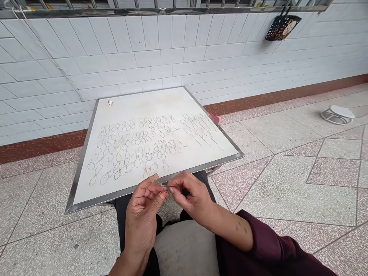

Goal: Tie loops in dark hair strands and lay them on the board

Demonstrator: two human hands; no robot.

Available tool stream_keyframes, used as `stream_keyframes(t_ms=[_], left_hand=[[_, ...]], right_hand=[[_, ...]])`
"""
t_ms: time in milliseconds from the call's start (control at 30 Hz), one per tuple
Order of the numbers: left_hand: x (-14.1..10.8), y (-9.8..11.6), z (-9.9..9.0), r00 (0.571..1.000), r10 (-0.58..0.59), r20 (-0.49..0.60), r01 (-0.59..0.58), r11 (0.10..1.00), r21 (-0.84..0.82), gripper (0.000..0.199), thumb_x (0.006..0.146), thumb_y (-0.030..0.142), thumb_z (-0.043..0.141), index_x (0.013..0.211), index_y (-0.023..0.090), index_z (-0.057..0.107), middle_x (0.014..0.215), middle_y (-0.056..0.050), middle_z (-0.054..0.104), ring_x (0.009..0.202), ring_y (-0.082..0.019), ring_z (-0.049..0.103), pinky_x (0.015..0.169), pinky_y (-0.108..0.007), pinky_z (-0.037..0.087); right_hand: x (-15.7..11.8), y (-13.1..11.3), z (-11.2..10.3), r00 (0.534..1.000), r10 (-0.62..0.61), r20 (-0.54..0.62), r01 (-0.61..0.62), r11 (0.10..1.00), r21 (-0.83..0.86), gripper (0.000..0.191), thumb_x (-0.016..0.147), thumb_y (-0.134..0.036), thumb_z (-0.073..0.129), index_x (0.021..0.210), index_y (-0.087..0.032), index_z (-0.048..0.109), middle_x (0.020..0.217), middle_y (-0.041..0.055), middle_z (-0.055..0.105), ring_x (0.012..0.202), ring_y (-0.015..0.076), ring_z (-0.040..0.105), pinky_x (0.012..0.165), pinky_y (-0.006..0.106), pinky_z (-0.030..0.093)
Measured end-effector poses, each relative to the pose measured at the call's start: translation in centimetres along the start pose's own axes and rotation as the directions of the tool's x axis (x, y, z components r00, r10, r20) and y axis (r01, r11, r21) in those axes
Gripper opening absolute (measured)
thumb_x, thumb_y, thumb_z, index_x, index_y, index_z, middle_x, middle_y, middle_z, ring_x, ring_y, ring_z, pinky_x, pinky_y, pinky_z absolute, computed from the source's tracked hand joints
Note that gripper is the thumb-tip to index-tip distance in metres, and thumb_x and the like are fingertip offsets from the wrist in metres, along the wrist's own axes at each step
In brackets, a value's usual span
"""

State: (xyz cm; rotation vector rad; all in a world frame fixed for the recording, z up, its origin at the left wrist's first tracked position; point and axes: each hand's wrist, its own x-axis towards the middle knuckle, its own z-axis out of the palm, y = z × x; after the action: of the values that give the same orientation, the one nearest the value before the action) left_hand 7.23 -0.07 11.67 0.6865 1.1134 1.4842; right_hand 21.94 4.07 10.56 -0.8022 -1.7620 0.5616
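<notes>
In front of the table's near edge, my left hand [146,205] is closed, its thumb and fingers pinching a thin cord [151,171] that curls in a loop above the fingertips. My right hand [194,195] meets it fingertip to fingertip, closed in a pinch on the same cord. A small tan patch [154,177] shows by the left fingertips; what it is I cannot tell. Beyond my hands, rows of thin cord loops [138,155], many twisted into figure eights, lie on the white table [149,101]. Straighter cords with looped ends [201,132] lie at the right.
A small white and red object [110,102] sits at the table's far left corner. The tiled wall [138,57] stands behind the table. A low white stool [338,114] is on the floor at right. A black basket [283,27] hangs from the window bars.
</notes>
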Motion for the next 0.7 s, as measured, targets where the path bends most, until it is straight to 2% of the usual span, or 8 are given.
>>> stream_keyframes(t_ms=[167, 433, 700], left_hand=[[0.13, -0.08, -0.17, 1.0, -0.007, 0.007, 0.007, 1.0, -0.004, 0.038, 0.073, 0.024, 0.085, 0.109, 0.026, 0.073, 0.086, 0.002, 0.069, 0.081, -0.012, 0.065, 0.083, -0.026, 0.053], [0.36, -0.09, -0.02, 0.999, -0.002, -0.054, 0.002, 1.0, 0.003, 0.042, 0.069, 0.026, 0.087, 0.108, 0.024, 0.073, 0.088, -0.001, 0.07, 0.09, -0.017, 0.066, 0.084, -0.03, 0.054], [0.44, -0.09, -0.06, 1.0, 0.004, -0.03, -0.005, 1.0, -0.016, 0.038, 0.071, 0.025, 0.086, 0.106, 0.025, 0.073, 0.085, 0.001, 0.07, 0.089, -0.016, 0.065, 0.084, -0.029, 0.053]], right_hand=[[-0.2, 0.15, -0.02, 1.0, -0.012, 0.022, 0.013, 1.0, -0.006, 0.009, 0.095, -0.017, 0.054, 0.096, -0.022, 0.061, 0.079, 0.0013, 0.064, 0.067, 0.0131, 0.06, 0.056, 0.024, 0.051], [-0.31, 0.43, 0.13, 0.998, -0.03, 0.056, 0.031, 0.999, -0.027, 0.009, 0.095, -0.018, 0.054, 0.096, -0.023, 0.062, 0.079, 0.0014, 0.066, 0.066, 0.0134, 0.06, 0.056, 0.024, 0.051], [-0.4, 0.61, 0.32, 0.998, -0.025, 0.055, 0.025, 1.0, -0.004, 0.007, 0.096, -0.019, 0.055, 0.097, -0.022, 0.061, 0.08, 0.0018, 0.067, 0.066, 0.0138, 0.06, 0.057, 0.025, 0.051]])
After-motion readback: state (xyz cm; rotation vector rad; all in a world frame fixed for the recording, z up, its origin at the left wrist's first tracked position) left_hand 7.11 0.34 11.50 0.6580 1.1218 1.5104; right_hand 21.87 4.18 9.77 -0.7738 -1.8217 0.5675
